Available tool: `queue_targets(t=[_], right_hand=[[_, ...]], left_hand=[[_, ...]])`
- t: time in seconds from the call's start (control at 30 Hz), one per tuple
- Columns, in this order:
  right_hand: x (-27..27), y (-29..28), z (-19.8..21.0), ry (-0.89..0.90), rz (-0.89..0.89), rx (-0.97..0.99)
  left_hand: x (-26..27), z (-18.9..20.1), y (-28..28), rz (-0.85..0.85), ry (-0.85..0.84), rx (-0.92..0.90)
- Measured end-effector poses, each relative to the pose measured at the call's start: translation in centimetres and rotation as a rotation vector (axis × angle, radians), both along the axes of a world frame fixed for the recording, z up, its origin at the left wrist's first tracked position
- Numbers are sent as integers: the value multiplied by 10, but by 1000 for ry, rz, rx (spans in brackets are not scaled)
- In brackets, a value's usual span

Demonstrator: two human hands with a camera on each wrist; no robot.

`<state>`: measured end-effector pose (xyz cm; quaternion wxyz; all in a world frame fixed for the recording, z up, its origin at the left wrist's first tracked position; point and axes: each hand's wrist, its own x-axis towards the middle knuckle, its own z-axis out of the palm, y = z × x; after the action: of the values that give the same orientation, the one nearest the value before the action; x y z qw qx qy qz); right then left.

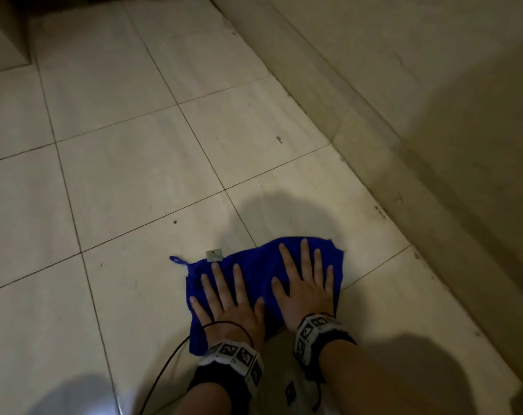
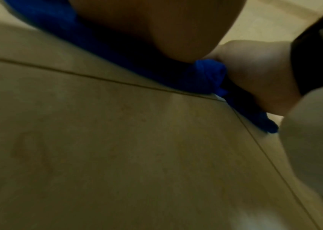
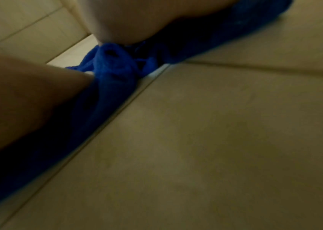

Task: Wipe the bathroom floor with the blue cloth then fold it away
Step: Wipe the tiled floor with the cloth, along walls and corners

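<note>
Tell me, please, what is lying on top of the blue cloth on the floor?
Both hands press flat on the blue cloth: the left hand and the right hand, fingers spread. The cloth parts and the tiled floor beneath them are covered and cannot be seen.

A home bathroom, dimly lit.
Large pale floor tiles (image 1: 128,181) with dark grout met a tiled wall (image 1: 433,100) at the frame's right.

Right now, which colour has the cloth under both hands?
The cloth is deep blue, clearest in the head view.
</note>
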<state>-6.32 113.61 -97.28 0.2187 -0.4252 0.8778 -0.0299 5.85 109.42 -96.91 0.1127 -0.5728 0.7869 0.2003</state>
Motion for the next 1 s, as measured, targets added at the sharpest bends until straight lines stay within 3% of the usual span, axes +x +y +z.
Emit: queue_targets(t=[0.17,0.27,0.4,0.6,0.87,1.0], right_hand=[[-7,2,-8,23,-32,-32],[-6,-3,-11,39,-52,-43],[-4,-8,-14,59,-88,-101],[-6,-15,-20,93,-94,-182],[-12,-25,-26,127,-112,-170],[-11,-27,-27,161,-122,-145]], left_hand=[[-22,-7,2,115,-87,105],[-25,-4,-9,93,-118,109],[-38,-2,-25,98,-219,243],[-45,-4,-29,85,-320,259],[-33,-21,-31,34,-70,75],[-38,-17,-42,-28,-59,93]])
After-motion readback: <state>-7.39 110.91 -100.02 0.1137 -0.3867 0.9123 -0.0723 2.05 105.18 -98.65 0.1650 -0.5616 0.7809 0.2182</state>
